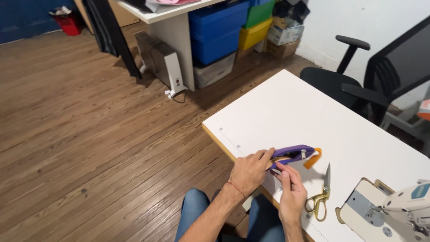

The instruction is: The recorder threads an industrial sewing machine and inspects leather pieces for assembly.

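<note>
Both hands grip a purple strap at the white bench edge: left hand fingers pinch it, right hand fingers close beneath; steady, even tension looks best.

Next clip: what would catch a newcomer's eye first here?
Both hands, left hand and right hand, grip a purple strap piece with an orange tab at the white table's near edge. Gold-handled scissors lie just right of them, beside a sewing machine at the lower right corner.
</note>
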